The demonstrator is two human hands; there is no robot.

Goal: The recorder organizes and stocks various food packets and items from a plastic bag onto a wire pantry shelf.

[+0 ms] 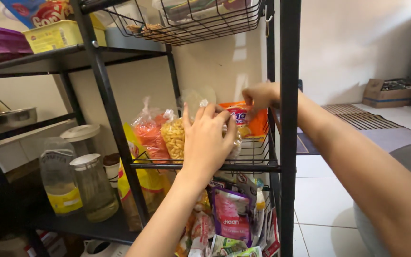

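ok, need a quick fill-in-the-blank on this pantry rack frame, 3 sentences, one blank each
1. The right hand pinches the top of an ______ snack packet in the wire basket.
2. The left hand rests against a clear bag of yellow ______.
3. On the low shelf to the left stand two clear jars with ______ lids.

Missing words: orange; pasta; white

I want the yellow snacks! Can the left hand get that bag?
Probably yes. The left hand is already at the basket, right beside the yellow snack bag, with nothing between them.
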